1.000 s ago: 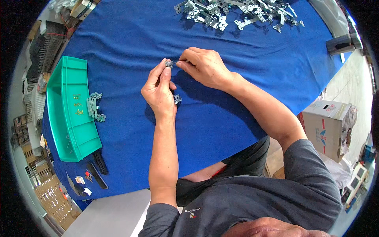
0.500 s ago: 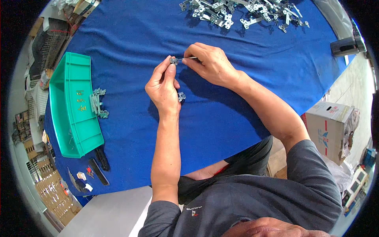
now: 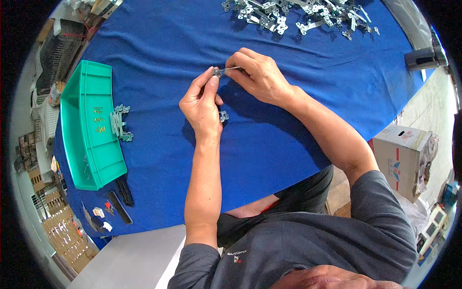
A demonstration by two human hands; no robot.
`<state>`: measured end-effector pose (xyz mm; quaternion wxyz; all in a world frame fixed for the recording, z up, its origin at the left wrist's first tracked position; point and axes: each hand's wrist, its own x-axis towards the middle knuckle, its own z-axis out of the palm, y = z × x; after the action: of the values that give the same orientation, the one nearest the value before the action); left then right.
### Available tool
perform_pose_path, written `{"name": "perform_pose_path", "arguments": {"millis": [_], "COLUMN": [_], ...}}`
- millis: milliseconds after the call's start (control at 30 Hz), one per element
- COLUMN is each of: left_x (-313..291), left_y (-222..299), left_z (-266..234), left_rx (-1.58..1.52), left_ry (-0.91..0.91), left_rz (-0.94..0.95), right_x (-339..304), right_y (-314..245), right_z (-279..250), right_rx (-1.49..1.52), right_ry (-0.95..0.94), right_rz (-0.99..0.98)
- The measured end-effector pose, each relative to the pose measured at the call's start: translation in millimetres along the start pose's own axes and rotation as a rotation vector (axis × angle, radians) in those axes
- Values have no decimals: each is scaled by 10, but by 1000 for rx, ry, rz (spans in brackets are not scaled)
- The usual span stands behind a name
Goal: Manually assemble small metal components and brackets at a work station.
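Note:
My left hand [image 3: 201, 110] is closed on a silver metal bracket [image 3: 223, 116]. One end of it pokes up between thumb and fingertips, the other shows below the palm, and the middle is hidden by the hand. My right hand [image 3: 262, 77] pinches a thin metal rod [image 3: 233, 68]. The rod's far tip meets the bracket's upper end; whether it sits in a hole is too small to tell. Both hands are above the blue cloth [image 3: 159, 159]. Left of them, a small stack of similar brackets [image 3: 121, 124] lies against the green plastic bin [image 3: 103, 156].
A heap of loose metal brackets [image 3: 308, 17] covers the table's far side. A black strip [image 3: 120, 208] and small scraps [image 3: 100, 214] lie near the front left. A dark cylindrical object [image 3: 423, 59] is at the right edge. A cardboard box [image 3: 399, 156] stands beside the table.
Both hands have shifted very slightly right, the bracket with them. The rod still touches the bracket's upper end, now at a slightly different slant.

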<state>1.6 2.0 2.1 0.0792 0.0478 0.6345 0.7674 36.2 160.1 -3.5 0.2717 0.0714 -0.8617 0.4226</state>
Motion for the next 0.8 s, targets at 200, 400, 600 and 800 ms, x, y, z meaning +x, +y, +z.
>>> {"name": "perform_pose_path", "arguments": {"millis": [200,400,600,800], "left_x": [0,-17,-42,-25], "left_y": [-1,-39,-35,-19], "left_z": [21,27,14,12], "left_rx": [41,86,227,191], "left_ry": [23,13,-18,-31], "left_rz": [40,108,238,173], "right_x": [0,14,9,-4], "right_y": [2,-14,-18,35], "right_z": [-20,-24,-5,-25], "right_rx": [-23,-40,-43,-160], "right_ry": [-52,-51,-56,-148], "right_rz": [45,18,34,105]}}
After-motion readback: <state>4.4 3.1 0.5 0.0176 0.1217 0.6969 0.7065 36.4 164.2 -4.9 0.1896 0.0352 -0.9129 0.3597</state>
